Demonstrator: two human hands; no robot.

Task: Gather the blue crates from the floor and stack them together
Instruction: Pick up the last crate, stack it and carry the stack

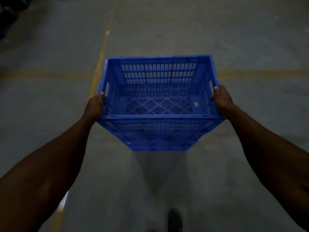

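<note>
I carry one blue slotted plastic crate [158, 118] in front of me, held above the floor with its open top facing up and nothing inside except a small pale scrap on its bottom. My left hand [94, 106] grips its left side at the handle slot, thumb over the rim. On the opposite side my right hand [221, 99] grips the right handle slot the same way. Both arms are stretched forward. No other crate is in view.
Grey concrete floor [217, 173] lies all around, dimly lit. A yellow painted line [102, 52] runs away on the left and a fainter one crosses behind the crate. My shoe [174, 220] shows at the bottom. Dark objects [8, 17] sit at the top left corner.
</note>
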